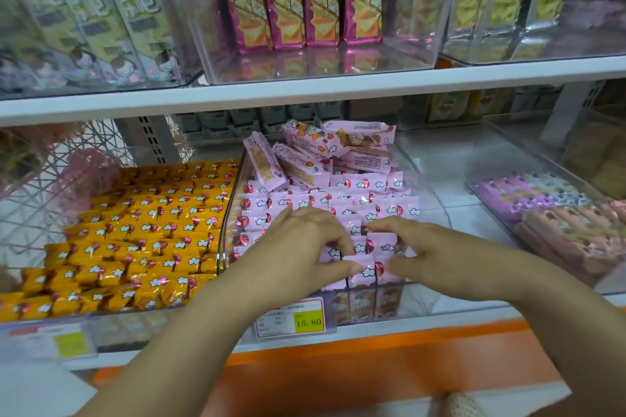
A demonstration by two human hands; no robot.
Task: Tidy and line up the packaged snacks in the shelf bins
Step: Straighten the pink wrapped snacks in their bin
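- Yellow packets (152, 223), at 9 o'clock, stand in neat rows.
- In the centre bin (227, 213), the pink packets (342, 201) are lined up in front; the heap (321, 149) at 12 o'clock lies jumbled.
- Left hand (305, 240) and right hand (418, 247) pinch front-row pink packets with curled fingers.

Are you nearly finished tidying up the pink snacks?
About halfway. Done: the yellow-orange wrapped snack packets lie in neat rows in their bin, and most pink wrapped snack packets stand lined up. In hand: the left hand and right hand pinch the front-row pink packets, straightening them. Left: the loose pink packets heaped crookedly at the back of the clear plastic bin.
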